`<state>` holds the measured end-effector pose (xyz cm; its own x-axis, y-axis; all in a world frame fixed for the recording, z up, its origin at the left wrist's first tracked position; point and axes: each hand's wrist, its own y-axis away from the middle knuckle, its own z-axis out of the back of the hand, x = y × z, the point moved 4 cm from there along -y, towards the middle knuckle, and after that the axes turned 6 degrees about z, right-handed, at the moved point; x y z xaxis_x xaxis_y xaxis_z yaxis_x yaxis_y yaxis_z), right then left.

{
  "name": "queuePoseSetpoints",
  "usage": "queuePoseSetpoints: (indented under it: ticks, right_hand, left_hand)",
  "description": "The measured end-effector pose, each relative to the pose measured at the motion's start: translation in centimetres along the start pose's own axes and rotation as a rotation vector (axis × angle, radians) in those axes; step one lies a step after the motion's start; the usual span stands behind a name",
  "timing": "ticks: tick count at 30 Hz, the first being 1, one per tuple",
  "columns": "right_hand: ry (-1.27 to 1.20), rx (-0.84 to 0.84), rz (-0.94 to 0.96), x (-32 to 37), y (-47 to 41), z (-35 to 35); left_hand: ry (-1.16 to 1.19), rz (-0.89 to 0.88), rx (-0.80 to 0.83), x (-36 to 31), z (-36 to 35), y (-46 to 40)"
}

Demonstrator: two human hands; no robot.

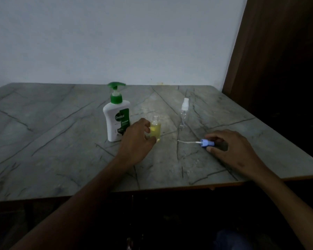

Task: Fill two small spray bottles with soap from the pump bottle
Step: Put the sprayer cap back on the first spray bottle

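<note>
Left hand grips the uncapped bottle (yellow soap inside); right hand pinches its blue sprayer.

Your left hand has its fingers against the small open clear bottle of yellow liquid, just right of them. White green-capped pump bottle stands just left of those fingers. Blue spray cap with white tube lies between your right hand's fingertips, tube pointing left. Capped clear empty spray bottle stands beyond them, all on the grey marble-pattern table.
</note>
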<state>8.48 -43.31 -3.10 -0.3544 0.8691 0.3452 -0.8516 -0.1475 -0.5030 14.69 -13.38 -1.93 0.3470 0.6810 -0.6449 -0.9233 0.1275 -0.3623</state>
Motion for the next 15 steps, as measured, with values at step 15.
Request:
queuePoseSetpoints:
  ticks: [15]
  right_hand:
    - [-0.02, 0.014, 0.212, 11.1, -5.7, 6.3]
  left_hand:
    - [-0.031, -0.036, 0.054, -0.5, -0.2, -0.3]
